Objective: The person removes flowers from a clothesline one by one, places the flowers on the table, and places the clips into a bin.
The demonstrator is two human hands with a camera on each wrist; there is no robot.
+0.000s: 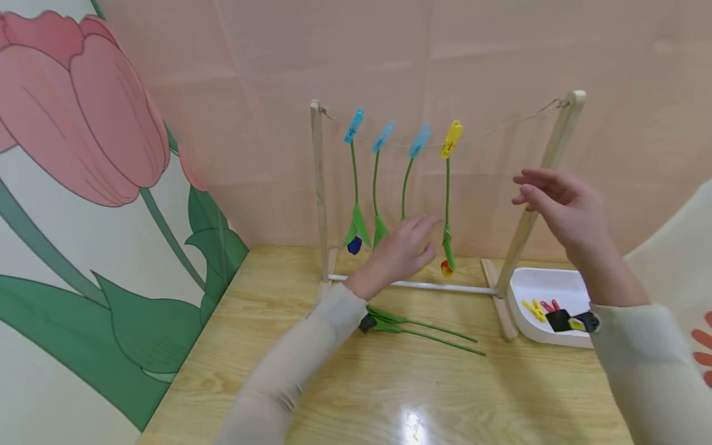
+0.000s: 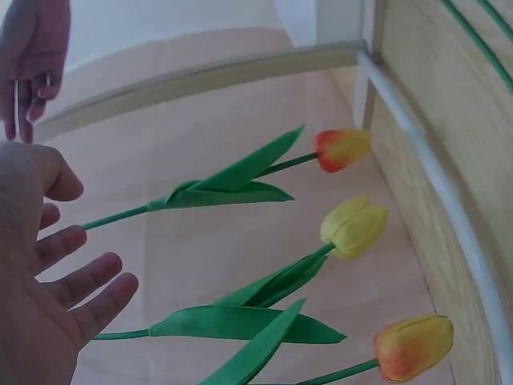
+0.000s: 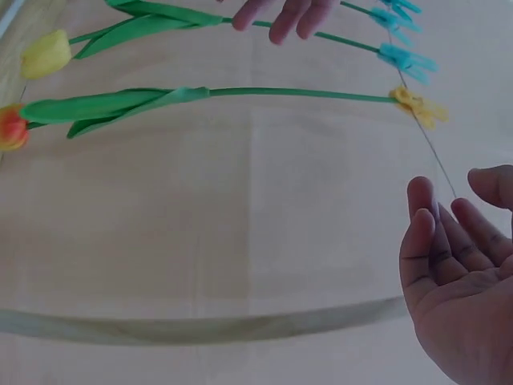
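Observation:
Several tulips hang head-down from a string, held by three blue clothespins (image 1: 419,141) and a yellow clothespin (image 1: 452,139). My left hand (image 1: 397,250) is among them, loosely spread and holding nothing; it hides some blooms in the head view. The left wrist view shows a red-and-yellow tulip (image 2: 343,150), a yellow tulip (image 2: 354,228) and an orange-yellow tulip (image 2: 413,347). At the far left hangs a blue tulip (image 1: 354,245). My right hand (image 1: 573,207) is raised before the right post, its fingers bent loosely around nothing.
Wooden posts (image 1: 319,185) carry the string, with a white bar (image 1: 445,287) joining them below. Two more tulips (image 1: 389,324) lie on the wooden table (image 1: 434,395), their blooms partly behind the left sleeve. A white tray (image 1: 550,278) at right contains yellow and red clothespins (image 1: 535,310).

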